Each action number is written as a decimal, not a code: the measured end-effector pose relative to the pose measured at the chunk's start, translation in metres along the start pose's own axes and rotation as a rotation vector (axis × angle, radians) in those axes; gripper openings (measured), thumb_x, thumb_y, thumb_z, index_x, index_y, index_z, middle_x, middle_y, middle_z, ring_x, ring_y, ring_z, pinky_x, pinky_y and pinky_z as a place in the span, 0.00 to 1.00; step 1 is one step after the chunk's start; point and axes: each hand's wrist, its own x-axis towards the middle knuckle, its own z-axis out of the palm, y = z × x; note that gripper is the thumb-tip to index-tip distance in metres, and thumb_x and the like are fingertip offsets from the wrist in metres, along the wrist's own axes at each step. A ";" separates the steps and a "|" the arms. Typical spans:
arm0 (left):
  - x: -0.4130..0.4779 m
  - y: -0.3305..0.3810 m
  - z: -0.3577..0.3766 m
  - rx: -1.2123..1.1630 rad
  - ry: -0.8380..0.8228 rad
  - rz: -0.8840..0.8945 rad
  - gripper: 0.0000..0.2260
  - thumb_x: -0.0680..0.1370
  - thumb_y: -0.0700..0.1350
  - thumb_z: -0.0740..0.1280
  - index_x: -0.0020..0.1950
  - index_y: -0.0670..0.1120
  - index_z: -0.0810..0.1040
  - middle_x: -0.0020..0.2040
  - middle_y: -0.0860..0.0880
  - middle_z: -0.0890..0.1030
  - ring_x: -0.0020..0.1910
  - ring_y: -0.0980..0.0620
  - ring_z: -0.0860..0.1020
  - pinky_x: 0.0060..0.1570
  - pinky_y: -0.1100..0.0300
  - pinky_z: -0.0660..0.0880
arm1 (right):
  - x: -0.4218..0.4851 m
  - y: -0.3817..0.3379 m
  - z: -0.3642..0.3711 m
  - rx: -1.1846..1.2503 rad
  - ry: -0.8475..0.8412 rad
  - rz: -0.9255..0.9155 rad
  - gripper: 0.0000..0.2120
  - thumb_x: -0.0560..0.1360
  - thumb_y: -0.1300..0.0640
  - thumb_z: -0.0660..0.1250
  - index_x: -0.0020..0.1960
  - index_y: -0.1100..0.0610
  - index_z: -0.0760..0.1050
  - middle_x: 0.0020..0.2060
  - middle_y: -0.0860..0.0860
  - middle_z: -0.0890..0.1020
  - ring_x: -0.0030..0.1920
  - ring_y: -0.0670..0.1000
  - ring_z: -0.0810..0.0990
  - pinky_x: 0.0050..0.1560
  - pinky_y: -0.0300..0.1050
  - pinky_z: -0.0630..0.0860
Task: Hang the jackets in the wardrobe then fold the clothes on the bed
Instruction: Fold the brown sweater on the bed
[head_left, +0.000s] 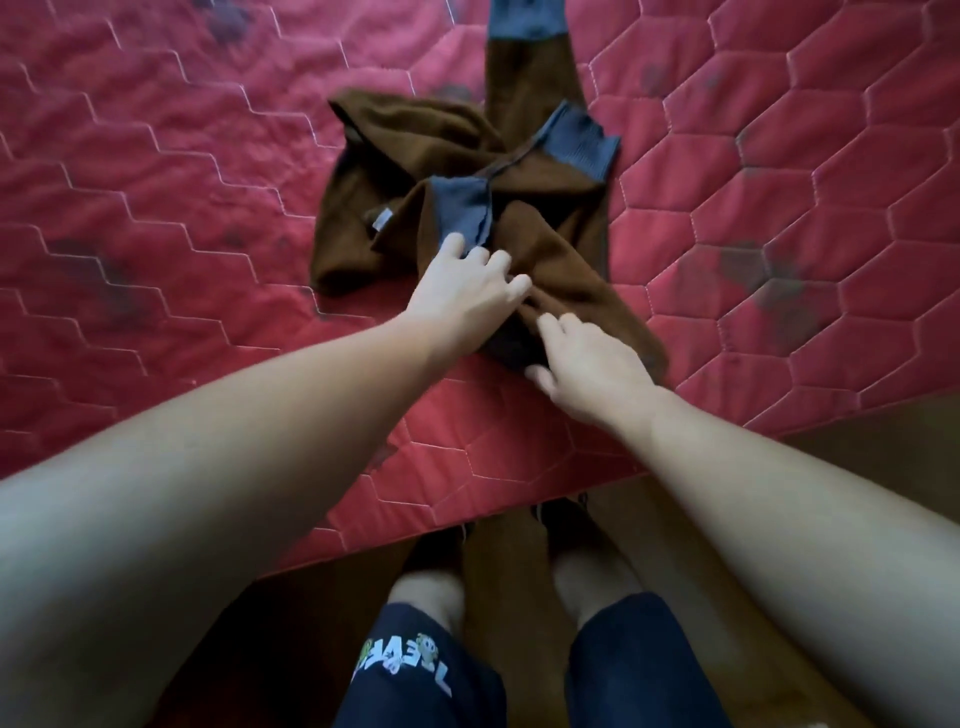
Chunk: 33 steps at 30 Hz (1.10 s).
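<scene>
The left hand (470, 296) lies palm down on a crumpled brown garment (467, 208), fingers spread and loosely curled, the fingertips pressing at a grey ribbed cuff (462, 208); whether it pinches the cloth or only rests on it cannot be told. The right hand (587, 364) is just beside it, fingers bent onto the near brown fold, thumb at the fold's lower edge, not visibly clamped on anything.

The garment sits on the bed (156, 208), near its front edge and about midway across the view. One sleeve (530, 62) runs straight away from the person, ending in a grey band at the top of the frame. A second grey cuff (582, 143) lies on the right side of the pile, and a small pale label (382, 221) shows on the left.

The bed cover is red, quilted in hexagons, with dark smudges scattered over it. To left and right of the garment the cover is bare.

The bed's near edge runs slantwise, rising to the right. Below it is brown floor (857, 441). The person stands against this edge in dark shorts (415, 670) with printed letters.
</scene>
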 end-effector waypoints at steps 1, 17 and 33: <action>-0.009 -0.003 0.001 -0.011 0.044 -0.017 0.12 0.80 0.41 0.57 0.63 0.47 0.72 0.54 0.43 0.78 0.51 0.41 0.79 0.56 0.47 0.66 | -0.002 -0.001 0.003 -0.027 -0.028 0.026 0.25 0.76 0.39 0.66 0.64 0.53 0.64 0.57 0.55 0.77 0.56 0.61 0.79 0.48 0.55 0.74; -0.147 -0.046 -0.130 -0.612 0.510 -0.405 0.07 0.73 0.36 0.64 0.51 0.41 0.72 0.39 0.43 0.78 0.38 0.37 0.75 0.31 0.43 0.73 | -0.059 -0.134 -0.092 0.427 0.450 0.156 0.27 0.75 0.41 0.71 0.64 0.59 0.71 0.55 0.55 0.77 0.57 0.60 0.76 0.55 0.60 0.74; -0.330 -0.125 -0.256 -0.712 0.645 -0.417 0.11 0.78 0.41 0.65 0.58 0.48 0.68 0.37 0.35 0.80 0.37 0.30 0.79 0.34 0.42 0.74 | -0.147 -0.224 -0.320 0.087 0.546 -0.234 0.09 0.70 0.57 0.71 0.47 0.56 0.72 0.40 0.58 0.82 0.44 0.65 0.81 0.38 0.51 0.70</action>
